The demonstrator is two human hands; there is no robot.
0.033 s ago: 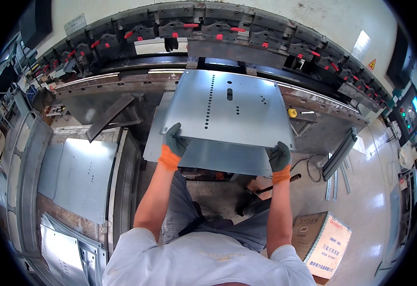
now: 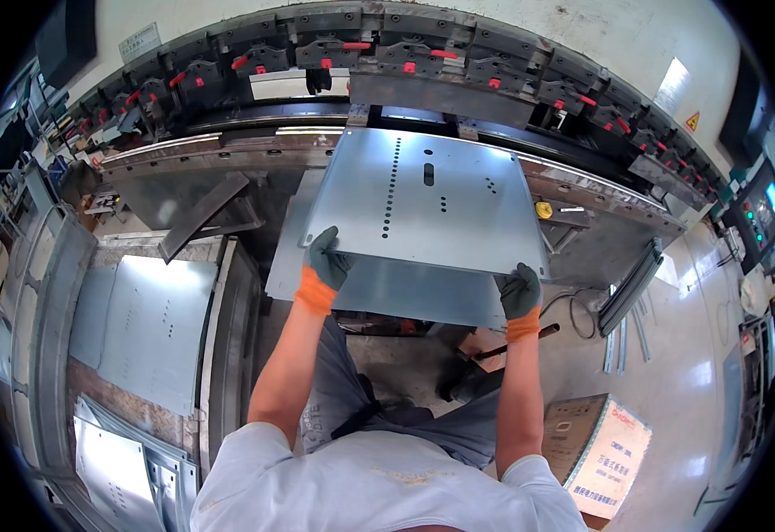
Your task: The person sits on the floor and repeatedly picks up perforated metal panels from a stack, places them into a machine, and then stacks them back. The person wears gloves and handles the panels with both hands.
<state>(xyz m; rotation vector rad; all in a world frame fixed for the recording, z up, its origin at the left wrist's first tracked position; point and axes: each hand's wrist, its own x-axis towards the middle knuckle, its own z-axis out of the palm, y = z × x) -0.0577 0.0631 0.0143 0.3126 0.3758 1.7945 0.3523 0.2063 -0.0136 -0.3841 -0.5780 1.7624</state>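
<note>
Panel point(image 2: 467, 217) of perforated metal extends to the press brake point(image 2: 445, 97); left hand point(image 2: 327, 261) and right hand point(image 2: 519, 291) pinch its near edge, well apart, presumably for balance.

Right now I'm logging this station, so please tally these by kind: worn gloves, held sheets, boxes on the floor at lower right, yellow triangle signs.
Gloves: 2
Held sheet: 1
Box: 1
Triangle sign: 1
Total: 5

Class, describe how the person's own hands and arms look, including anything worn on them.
The left hand and right hand wear dark grey-green work gloves with bright orange cuffs. Both forearms are bare below short white sleeves.
</note>
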